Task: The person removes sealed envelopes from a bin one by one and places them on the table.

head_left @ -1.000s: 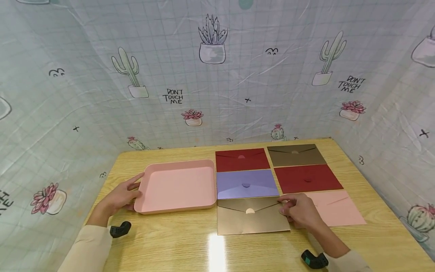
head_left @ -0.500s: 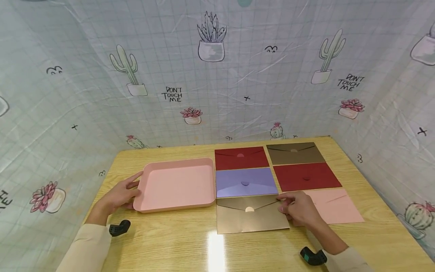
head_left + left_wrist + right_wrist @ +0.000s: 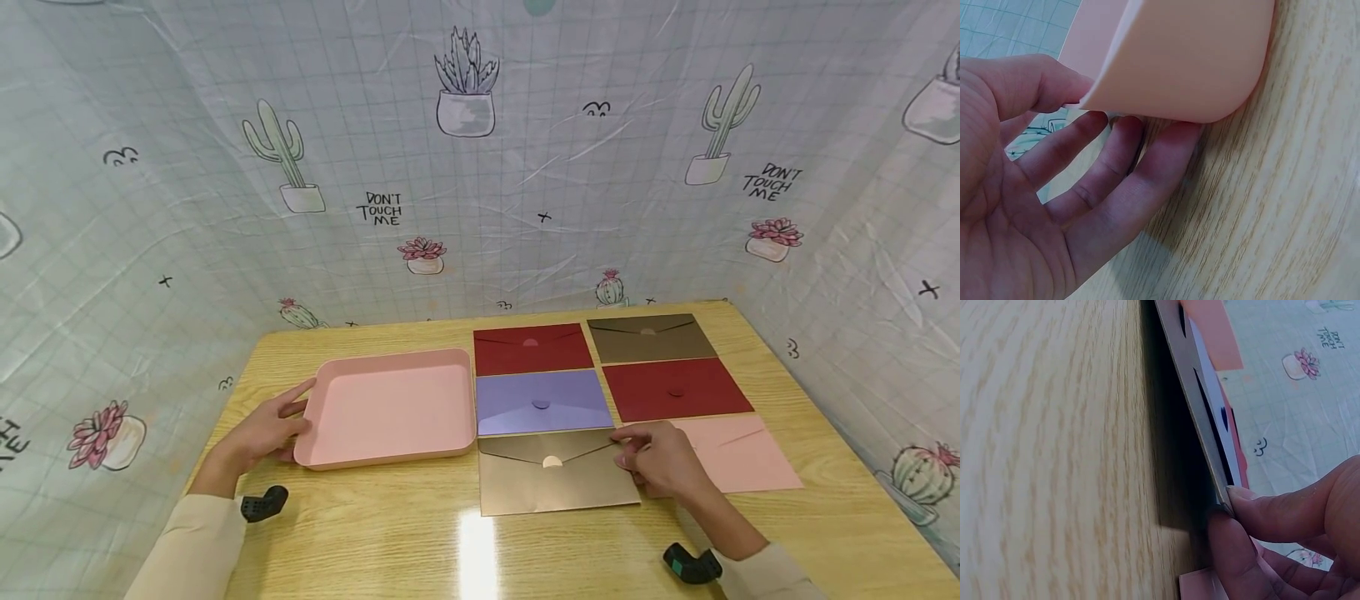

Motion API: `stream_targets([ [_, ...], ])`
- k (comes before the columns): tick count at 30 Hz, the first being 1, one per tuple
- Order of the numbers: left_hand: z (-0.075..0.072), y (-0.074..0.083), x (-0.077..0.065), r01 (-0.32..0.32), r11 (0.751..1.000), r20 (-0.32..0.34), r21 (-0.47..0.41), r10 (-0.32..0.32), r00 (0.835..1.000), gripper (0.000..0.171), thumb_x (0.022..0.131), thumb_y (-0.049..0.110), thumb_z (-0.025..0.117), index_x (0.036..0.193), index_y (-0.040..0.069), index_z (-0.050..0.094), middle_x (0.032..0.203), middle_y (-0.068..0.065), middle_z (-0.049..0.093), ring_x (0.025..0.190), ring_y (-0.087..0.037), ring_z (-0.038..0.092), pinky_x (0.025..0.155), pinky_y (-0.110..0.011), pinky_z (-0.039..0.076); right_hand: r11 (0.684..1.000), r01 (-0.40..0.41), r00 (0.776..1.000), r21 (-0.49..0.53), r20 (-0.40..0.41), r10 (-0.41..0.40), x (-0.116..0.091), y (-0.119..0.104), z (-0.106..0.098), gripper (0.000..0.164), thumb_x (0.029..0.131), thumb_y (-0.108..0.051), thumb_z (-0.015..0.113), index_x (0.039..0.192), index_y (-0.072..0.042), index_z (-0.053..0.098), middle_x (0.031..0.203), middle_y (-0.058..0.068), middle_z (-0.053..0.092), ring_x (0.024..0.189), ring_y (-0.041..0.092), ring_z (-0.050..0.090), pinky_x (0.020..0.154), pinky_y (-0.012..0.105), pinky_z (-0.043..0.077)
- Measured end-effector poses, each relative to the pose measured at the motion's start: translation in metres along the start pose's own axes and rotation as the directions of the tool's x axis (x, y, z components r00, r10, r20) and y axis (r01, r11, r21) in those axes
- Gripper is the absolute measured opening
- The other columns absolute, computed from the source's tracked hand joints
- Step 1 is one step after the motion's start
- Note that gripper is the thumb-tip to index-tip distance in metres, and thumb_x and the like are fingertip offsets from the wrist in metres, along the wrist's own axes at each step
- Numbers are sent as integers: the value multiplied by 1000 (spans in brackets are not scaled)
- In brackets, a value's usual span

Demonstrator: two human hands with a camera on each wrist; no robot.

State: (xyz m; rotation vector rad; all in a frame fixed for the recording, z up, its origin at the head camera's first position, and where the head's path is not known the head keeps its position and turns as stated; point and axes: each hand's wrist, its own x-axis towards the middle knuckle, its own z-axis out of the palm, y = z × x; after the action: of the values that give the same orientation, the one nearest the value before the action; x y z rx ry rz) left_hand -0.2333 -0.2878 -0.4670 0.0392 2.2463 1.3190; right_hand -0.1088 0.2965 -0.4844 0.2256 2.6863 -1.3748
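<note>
On the left of the wooden table lies a shallow pink tray with rounded corners. My left hand holds its left side, the thumb at the rim and several fingertips against the tray's outer wall in the left wrist view. Right of the tray is a gold envelope, flap side up with a round tab. My right hand pinches its right edge between thumb and index finger. In the right wrist view, that envelope edge stands raised over a dark shadow on the table.
Beyond the gold envelope lie a purple envelope and a red envelope. A second column has a brown-gold envelope, another red envelope and a pink envelope partly behind my right hand. Cactus-print curtains surround the table.
</note>
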Motion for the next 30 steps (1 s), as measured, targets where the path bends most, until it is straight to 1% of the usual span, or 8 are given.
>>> stream_targets([
  [8,-1,-1,-2,1,1000,-10,10,-1,1000,84,106,11,54,169,26,1,171,-32,11,119,-33,66,79,-42,62,999,26,1000,-44,-7,-26,-1,-2,-1,29,85,0,80,114,-2,80,78,6,68,59,18,58,48,28,42],
  [14,-2,-1,-4,-4,999,-12,44,4,1000,84,107,14,54,169,24,-1,170,-34,11,124,-38,64,80,-42,62,997,29,999,-75,-18,-31,-1,-1,-2,28,84,-1,81,112,-2,80,80,6,70,61,18,59,52,28,47],
  [16,-2,-1,-5,4,998,-23,55,-3,1000,84,106,15,55,169,25,1,170,-33,12,127,-39,63,80,-41,61,996,28,999,-84,-23,-30,-1,-1,-2,27,84,-1,82,111,-2,81,81,6,70,63,17,60,53,28,48],
  [19,-3,-1,-4,-1,997,-30,79,3,1000,83,106,15,55,169,23,1,170,-35,13,129,-42,61,80,-40,60,995,31,999,-98,-31,-34,-1,-1,-2,26,83,-2,83,110,-3,81,82,6,70,64,17,60,55,29,48],
  [21,-2,0,-5,2,996,-38,85,1,999,83,106,14,55,169,23,2,170,-34,15,129,-41,61,80,-39,59,993,35,999,-112,-35,-39,-1,-1,-2,26,83,-2,82,108,-2,81,81,5,70,66,17,60,57,28,48],
  [23,-2,0,-5,-2,996,-40,92,6,999,83,106,14,55,169,22,2,169,-35,15,128,-41,61,79,-38,58,990,42,998,-135,-41,-48,-1,-1,-3,24,83,-2,82,107,-2,81,79,3,69,68,16,59,59,29,47],
  [25,-1,1,-5,2,996,-47,90,2,999,83,106,14,55,170,22,3,170,-34,15,127,-40,61,78,-38,57,982,58,996,-182,-57,-70,-1,-1,-4,22,83,-2,80,106,-2,81,77,1,70,70,15,59,61,29,46],
  [30,-1,-1,-5,-1,996,-55,94,6,998,82,106,15,55,170,22,5,170,-34,15,130,-43,59,78,-37,57,962,96,986,-255,-110,-128,-1,-2,-7,22,84,-3,76,105,-3,81,78,-1,72,73,14,62,63,31,48],
])
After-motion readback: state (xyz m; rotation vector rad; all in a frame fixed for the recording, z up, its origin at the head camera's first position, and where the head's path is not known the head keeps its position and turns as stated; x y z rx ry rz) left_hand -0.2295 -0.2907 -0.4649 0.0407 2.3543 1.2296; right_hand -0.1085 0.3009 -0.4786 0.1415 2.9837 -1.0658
